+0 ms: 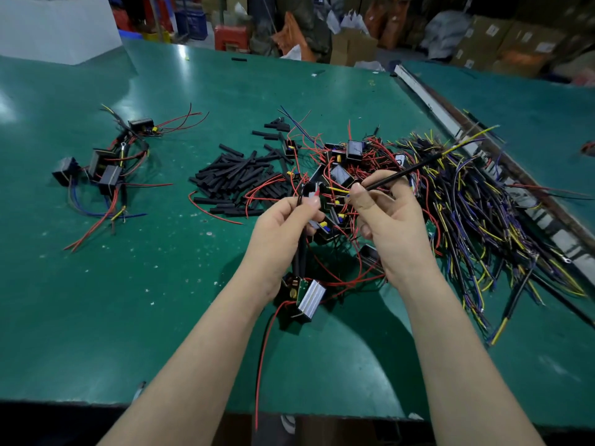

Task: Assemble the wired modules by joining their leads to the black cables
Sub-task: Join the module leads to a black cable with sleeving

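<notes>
My left hand grips the dark leads of a wired module, which hangs below the hand with its silver heat sink and a long red wire trailing toward the table edge. My right hand pinches a black cable that runs up and right to yellow and blue ends. Between the two hands a short yellow lead bridges the gap. Behind my hands lies a heap of loose modules tangled in red wires.
A pile of black sleeve pieces lies mid-table on the green mat. Finished modules sit at the left. A big bundle of black cables spreads at the right beside a white rail. Boxes stand beyond the table.
</notes>
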